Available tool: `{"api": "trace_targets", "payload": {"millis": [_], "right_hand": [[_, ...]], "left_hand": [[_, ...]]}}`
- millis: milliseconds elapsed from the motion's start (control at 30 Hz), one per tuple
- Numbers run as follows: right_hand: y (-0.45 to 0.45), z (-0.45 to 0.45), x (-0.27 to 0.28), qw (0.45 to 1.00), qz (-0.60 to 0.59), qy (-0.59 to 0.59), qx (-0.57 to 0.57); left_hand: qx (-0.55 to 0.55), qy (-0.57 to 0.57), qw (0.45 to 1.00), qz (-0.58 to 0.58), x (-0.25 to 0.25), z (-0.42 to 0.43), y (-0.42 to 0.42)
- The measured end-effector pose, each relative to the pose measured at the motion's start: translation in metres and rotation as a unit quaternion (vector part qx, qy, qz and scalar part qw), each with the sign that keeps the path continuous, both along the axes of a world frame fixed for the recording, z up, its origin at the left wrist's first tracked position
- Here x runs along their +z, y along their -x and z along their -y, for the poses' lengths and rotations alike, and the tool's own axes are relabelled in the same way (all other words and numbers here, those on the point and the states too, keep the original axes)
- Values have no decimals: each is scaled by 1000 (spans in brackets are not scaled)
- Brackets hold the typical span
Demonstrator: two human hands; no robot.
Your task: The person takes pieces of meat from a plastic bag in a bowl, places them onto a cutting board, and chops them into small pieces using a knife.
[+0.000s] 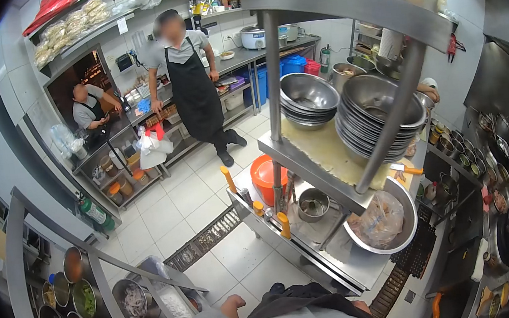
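My left hand (pixel 236 301) hangs low beside my body, over the tiled floor. It looks small and rounded, and its separate fingers cannot be made out. Only a sliver of my right hand (pixel 362 305) shows past my dark apron, near the front edge of the steel worktable (pixel 341 262); its fingers are hidden. On that worktable are a large steel basin (pixel 410 229) with a plastic bag of food (pixel 379 217), a steel pot (pixel 314 205) and an orange bucket (pixel 267 179). Orange-handled tools (pixel 284 225) stand along the table's edge.
Stacked steel bowls (pixel 381 113) sit on a raised shelf. A rack with food containers (pixel 85 299) is at left, a stove area (pixel 460 255) at right. Two people stand by the back counter, one in a black apron (pixel 192 84). A drain grate (pixel 204 239) crosses the floor.
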State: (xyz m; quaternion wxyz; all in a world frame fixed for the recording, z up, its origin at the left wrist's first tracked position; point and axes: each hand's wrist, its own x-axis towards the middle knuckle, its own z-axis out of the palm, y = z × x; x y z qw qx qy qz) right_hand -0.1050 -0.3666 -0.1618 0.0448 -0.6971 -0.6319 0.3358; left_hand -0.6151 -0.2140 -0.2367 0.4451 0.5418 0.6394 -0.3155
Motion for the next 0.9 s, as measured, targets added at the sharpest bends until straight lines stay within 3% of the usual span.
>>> {"api": "trace_targets", "payload": {"millis": [200, 300, 367, 567, 633, 800, 900], "right_hand": [[33, -21, -5, 995, -51, 27, -84], [49, -36, -50, 996, -17, 41, -73], [76, -53, -21, 994, -20, 28, -102], [104, -75, -6, 994, -44, -26, -96], [104, -78, 33, 993, -27, -32, -107], [75, -72, 11, 995, 38, -38, -84], [73, -66, 10, 985, 69, -17, -158]], "left_hand": [[14, -44, 999, 16, -11, -69, 23], [-7, -55, 998, 25, -11, -103, 27], [-143, -103, 984, 26, -20, -121, 29], [-67, -104, 991, 49, 6, -149, 25], [-64, -99, 991, 57, -6, -145, 22], [-67, -36, 995, 57, -10, -126, 22], [-69, -29, 996, 43, -12, -117, 31]]}}
